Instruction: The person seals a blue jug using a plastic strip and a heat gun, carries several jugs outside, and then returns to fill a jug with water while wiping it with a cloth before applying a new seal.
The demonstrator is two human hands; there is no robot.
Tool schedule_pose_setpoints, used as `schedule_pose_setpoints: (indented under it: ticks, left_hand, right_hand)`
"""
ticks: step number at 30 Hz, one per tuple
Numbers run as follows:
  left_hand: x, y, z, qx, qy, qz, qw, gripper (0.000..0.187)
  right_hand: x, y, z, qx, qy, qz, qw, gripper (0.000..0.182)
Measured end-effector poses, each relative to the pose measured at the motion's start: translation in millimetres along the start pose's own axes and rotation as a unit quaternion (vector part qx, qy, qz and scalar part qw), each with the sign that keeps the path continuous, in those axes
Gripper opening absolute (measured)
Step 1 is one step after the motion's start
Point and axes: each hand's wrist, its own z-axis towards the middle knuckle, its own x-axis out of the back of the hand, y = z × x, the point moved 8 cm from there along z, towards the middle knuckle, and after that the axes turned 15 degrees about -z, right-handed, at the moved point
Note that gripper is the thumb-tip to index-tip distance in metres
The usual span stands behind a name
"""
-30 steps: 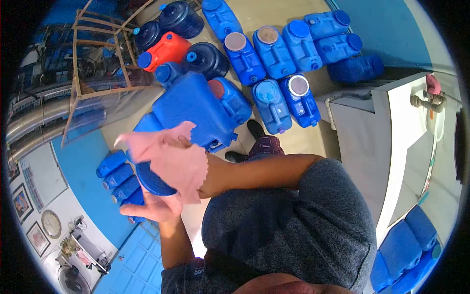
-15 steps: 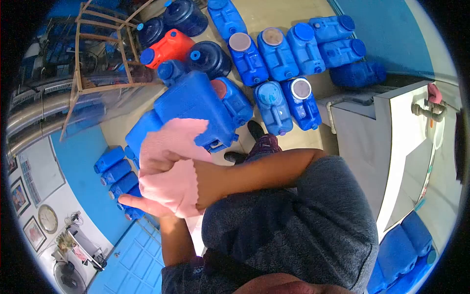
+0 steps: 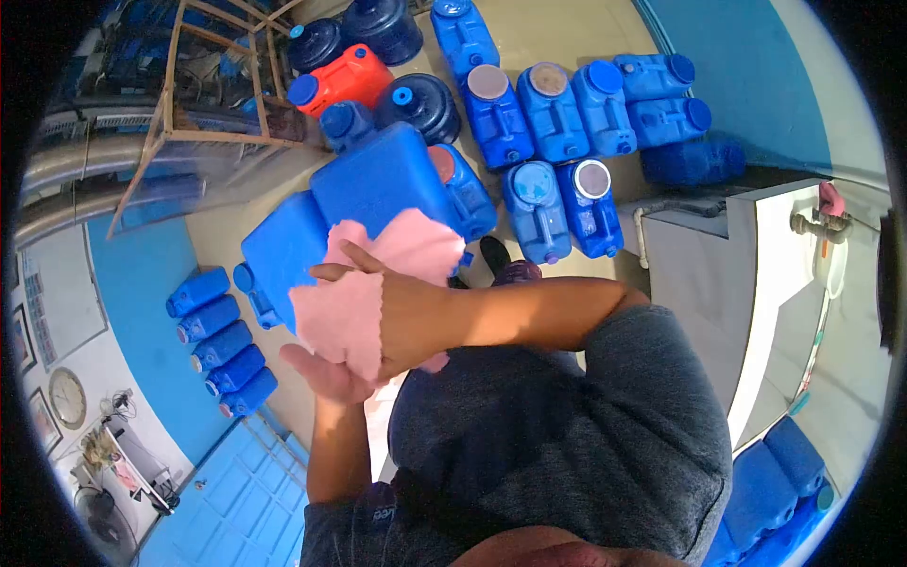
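A pink cloth [image 3: 335,317] with wavy edges is bunched between my two hands, and part of it spreads out above them. My right hand [image 3: 411,317] reaches in from the right and lies over the cloth, its fingers bent around it. Below it is my left hand [image 3: 331,376], thumb out to the left, its fingers mostly hidden behind the cloth and my right hand. Just beyond the hands stand two large blue containers [image 3: 383,180], partly covered by the cloth.
Several blue jugs [image 3: 548,113] stand on the tiled floor ahead, with a red jug [image 3: 345,80] and dark round bottles [image 3: 416,111]. More blue jugs [image 3: 222,345] line the left wall. A wooden frame [image 3: 170,85] is at upper left, a white counter [image 3: 704,274] at right.
The cloth's loose part has swung right and spread out above my hands. My right hand has shifted slightly over the cloth and its fingertips now show. The view has turned a little.
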Motion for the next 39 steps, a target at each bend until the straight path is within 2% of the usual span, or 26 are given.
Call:
schedule_pose_setpoints:
  ticks: [1,3,5,6,8,9,11,13,14,16,17,18,20,21,22,24,25,28,31,32,34,36,37,39]
  left_hand:
    - [7,0,-5,0.023,-0.011,-0.011,1.000,0.116]
    - [25,4,-10,0.009,-0.010,-0.031,0.999,0.113]
    - [44,10,-15,-0.005,-0.007,-0.052,0.999,0.111]
    - [49,12,-18,-0.001,-0.033,-0.105,0.994,0.106]
    - [69,18,-25,0.001,-0.059,-0.162,0.985,0.102]
    - [85,23,-31,-0.013,-0.064,-0.110,0.992,0.101]
    - [109,39,-38,-0.032,-0.062,-0.068,0.995,0.100]
    - [84,48,-35,0.030,-0.207,-0.094,0.973,0.087]
    - [93,50,-40,0.027,-0.203,-0.099,0.974,0.087]
    - [140,30,-48,0.133,0.013,-0.227,0.965,0.080]
    - [163,27,-53,0.100,0.022,-0.107,0.989,0.066]
    - [161,29,-52,0.100,0.022,-0.108,0.989,0.066]
    - [156,39,-47,0.059,0.036,-0.010,0.998,0.064]
    - [163,42,-46,0.052,0.058,0.027,0.997,0.060]
    - [169,43,-47,0.055,0.057,0.029,0.996,0.060]
    - [192,49,-48,0.048,0.153,-0.001,0.987,0.057]
    - [173,64,-40,0.013,0.110,0.000,0.994,0.054]
    - [208,91,-46,-0.005,0.163,0.056,0.985,0.064]
    - [220,108,-74,0.001,0.208,0.044,0.977,0.061]
    - [224,107,-88,0.010,0.236,0.059,0.970,0.061]
    - [246,96,-128,0.044,0.363,0.100,0.925,0.056]
    - [276,67,-171,0.099,0.387,0.084,0.913,0.052]
    - [270,57,-186,0.116,0.381,0.165,0.903,0.049]
    - [252,40,-206,0.194,0.418,0.299,0.835,0.045]
  right_hand:
    - [3,-9,2,0.016,-0.008,0.003,1.000,0.057]
    - [-3,-23,9,0.037,-0.024,0.000,0.999,0.050]
    - [-18,-36,17,0.026,-0.025,-0.062,0.997,0.051]
    - [-24,-46,24,0.029,-0.032,-0.064,0.997,0.051]
    - [-48,-36,33,-0.146,-0.141,-0.001,0.979,0.058]
    - [-62,-35,30,-0.145,-0.146,-0.003,0.979,0.058]
    - [-78,-53,24,0.005,-0.006,-0.008,1.000,0.055]
    - [-85,-58,16,0.042,-0.017,-0.055,0.997,0.054]
    - [-88,-64,12,0.078,-0.020,-0.103,0.991,0.053]
    - [-109,-57,-8,0.082,-0.051,-0.080,0.992,0.052]
    - [-120,-54,-15,0.084,-0.075,-0.060,0.992,0.052]
    - [-124,-55,-17,0.083,-0.076,-0.061,0.992,0.052]
    - [-138,-53,-23,0.049,-0.154,-0.082,0.983,0.051]
    - [-136,-49,-20,0.046,-0.153,-0.083,0.984,0.051]
    - [-129,-49,-16,0.053,-0.130,-0.033,0.990,0.049]
    - [-110,-48,-10,0.057,-0.101,0.018,0.993,0.048]
    - [-115,-49,-13,0.097,-0.205,-0.078,0.971,0.046]
    - [-107,-15,-36,0.110,-0.182,-0.094,0.973,0.040]
    - [-59,86,-36,-0.029,-0.130,-0.110,0.985,0.034]
    - [-48,132,-41,-0.066,-0.128,-0.134,0.980,0.034]
    - [-17,235,-52,-0.142,-0.007,-0.102,0.985,0.036]
    - [-2,341,-64,-0.197,0.005,-0.117,0.973,0.036]
    - [9,381,-66,-0.230,0.018,-0.125,0.965,0.034]
    - [21,463,-73,-0.282,0.030,-0.149,0.947,0.032]
